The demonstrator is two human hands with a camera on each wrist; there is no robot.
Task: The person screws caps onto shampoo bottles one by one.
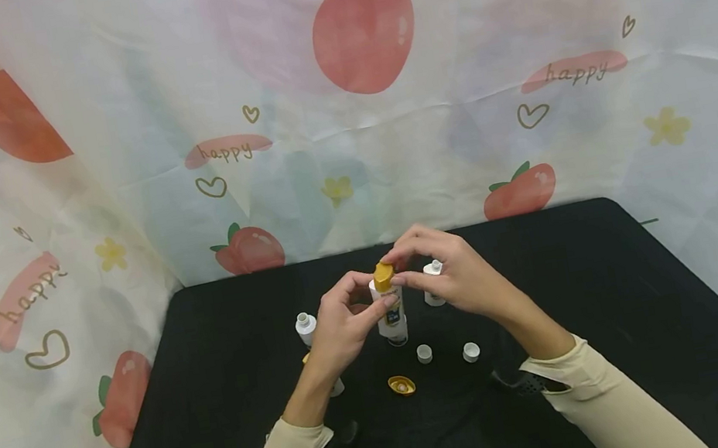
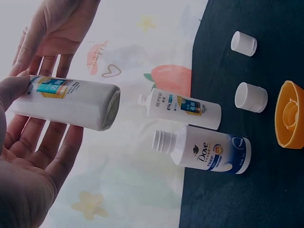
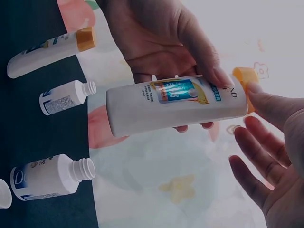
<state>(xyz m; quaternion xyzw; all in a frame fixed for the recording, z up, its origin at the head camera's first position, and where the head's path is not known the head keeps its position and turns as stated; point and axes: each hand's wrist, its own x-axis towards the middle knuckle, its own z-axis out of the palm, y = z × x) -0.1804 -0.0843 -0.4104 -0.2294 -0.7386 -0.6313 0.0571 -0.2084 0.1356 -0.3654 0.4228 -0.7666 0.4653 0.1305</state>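
A white shampoo bottle (image 1: 399,331) with a gold cap (image 1: 384,277) is held up above the black table. My left hand (image 1: 340,329) grips its body, thumb across the label, as the right wrist view shows. With thumb and fingers my right hand (image 1: 447,272) pinches the gold cap at the bottle's top. In the left wrist view, the bottle's base (image 2: 110,108) faces the table and the cap is hidden. Whether the cap is loose or seated cannot be told.
An uncapped Dove bottle (image 2: 213,151) and a smaller uncapped bottle (image 2: 185,108) stand right of my hands. Two white caps (image 1: 425,354) and a loose gold cap (image 1: 402,385) lie nearer. Leftward are another open bottle (image 1: 306,328) and a gold-capped bottle (image 3: 45,54).
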